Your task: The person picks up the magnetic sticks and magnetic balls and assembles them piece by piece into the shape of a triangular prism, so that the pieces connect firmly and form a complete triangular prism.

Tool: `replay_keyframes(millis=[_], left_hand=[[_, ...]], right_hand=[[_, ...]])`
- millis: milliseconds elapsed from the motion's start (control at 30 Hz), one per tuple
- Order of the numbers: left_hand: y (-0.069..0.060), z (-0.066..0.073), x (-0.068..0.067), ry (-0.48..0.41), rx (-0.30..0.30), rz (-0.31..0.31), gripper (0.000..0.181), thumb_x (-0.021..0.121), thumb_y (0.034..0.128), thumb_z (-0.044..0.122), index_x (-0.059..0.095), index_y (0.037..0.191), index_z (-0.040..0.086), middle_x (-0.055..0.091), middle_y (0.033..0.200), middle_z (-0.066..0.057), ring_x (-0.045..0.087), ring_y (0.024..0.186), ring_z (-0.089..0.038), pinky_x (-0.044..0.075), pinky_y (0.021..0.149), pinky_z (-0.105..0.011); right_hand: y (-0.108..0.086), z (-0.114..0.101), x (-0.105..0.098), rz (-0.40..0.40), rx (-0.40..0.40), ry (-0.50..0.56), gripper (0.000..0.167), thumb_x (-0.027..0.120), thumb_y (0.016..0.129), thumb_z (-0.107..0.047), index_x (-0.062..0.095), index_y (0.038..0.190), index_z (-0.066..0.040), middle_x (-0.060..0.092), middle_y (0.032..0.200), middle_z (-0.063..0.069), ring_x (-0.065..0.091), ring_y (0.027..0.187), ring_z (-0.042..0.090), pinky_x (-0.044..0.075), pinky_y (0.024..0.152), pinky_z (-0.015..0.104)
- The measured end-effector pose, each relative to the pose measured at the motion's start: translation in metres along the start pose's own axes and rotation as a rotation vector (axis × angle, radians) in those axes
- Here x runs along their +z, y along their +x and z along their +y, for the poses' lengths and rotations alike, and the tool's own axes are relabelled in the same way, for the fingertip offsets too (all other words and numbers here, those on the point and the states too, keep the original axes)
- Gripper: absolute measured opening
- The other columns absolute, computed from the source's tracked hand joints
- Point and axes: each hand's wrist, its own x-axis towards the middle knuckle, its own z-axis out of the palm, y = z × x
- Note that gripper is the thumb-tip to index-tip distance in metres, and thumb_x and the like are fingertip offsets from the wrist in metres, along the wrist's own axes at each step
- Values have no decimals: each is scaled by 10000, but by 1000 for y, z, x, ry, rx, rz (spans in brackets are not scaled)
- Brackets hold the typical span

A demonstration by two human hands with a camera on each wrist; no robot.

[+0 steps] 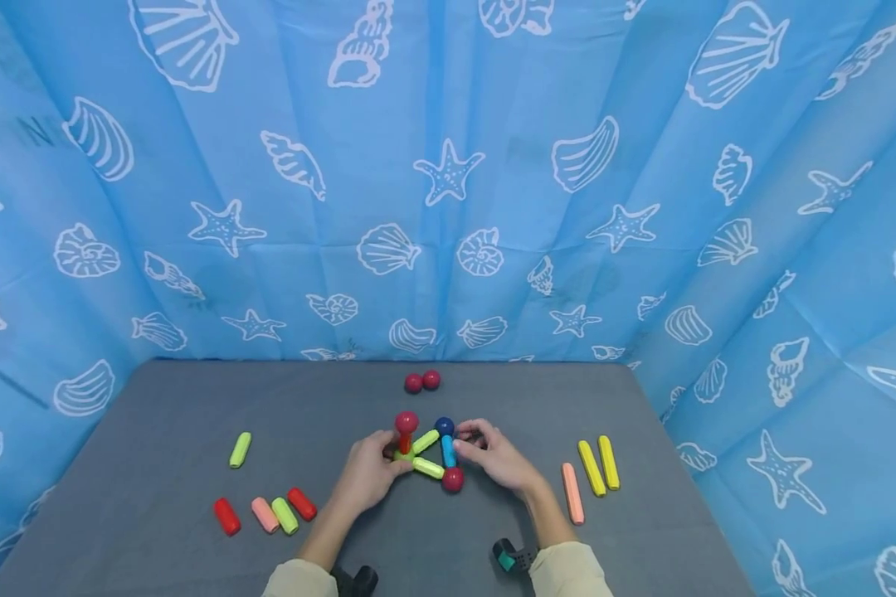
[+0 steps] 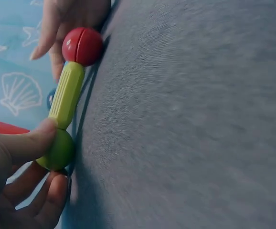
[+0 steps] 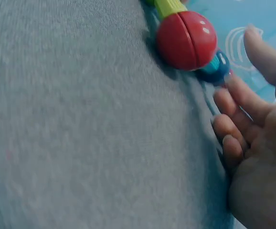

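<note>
A triangle of two lime rods (image 1: 428, 468) and a blue rod (image 1: 449, 452) lies on the grey cloth, with a dark blue ball (image 1: 444, 426) and a red ball (image 1: 453, 479) at its right corners. My left hand (image 1: 367, 473) pinches the green ball (image 2: 59, 150) at the left corner between thumb and fingers. From that ball a red rod stands upright, topped by a red ball (image 1: 406, 422). My right hand (image 1: 499, 458) is beside the dark blue ball, fingers loosely bent, thumb apart, gripping nothing; whether a fingertip touches the ball I cannot tell.
Two red balls (image 1: 422, 381) lie behind the triangle. Short rods in red, pink and lime (image 1: 284, 515) are at the left, with one lime rod (image 1: 241, 450) farther back. A long orange rod (image 1: 572, 493) and two yellow rods (image 1: 591, 468) lie at the right.
</note>
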Motion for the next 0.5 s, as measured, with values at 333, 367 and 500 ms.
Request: replay_keyframes(millis=[333, 367, 500], left_hand=[[8, 5, -4, -30, -3, 9, 444, 820, 864, 171, 685, 1283, 117, 710, 1206, -75, 685, 1057, -215, 589, 896, -421], [5, 5, -10, -33, -8, 22, 446, 816, 869, 176, 682, 1293, 135, 700, 1228, -64, 680, 1092, -225, 582, 918, -433], [-8, -8, -48, -25, -6, 92, 417, 782, 908, 195, 673, 1310, 176, 682, 1272, -48, 644, 1186, -261, 548, 973, -482]], right_hand=[[2, -2, 7, 48, -36, -111, 456, 623, 1020, -306, 552, 1454, -185, 547, 1312, 93, 483, 965, 167, 403, 791, 294], [2, -1, 7, 55, -38, -105, 440, 636, 1013, -297, 569, 1430, -174, 554, 1274, 98, 488, 945, 167, 406, 774, 292], [3, 1, 7, 88, -19, -75, 420, 692, 979, -304, 596, 1354, -141, 550, 1186, 92, 487, 906, 171, 414, 749, 282]])
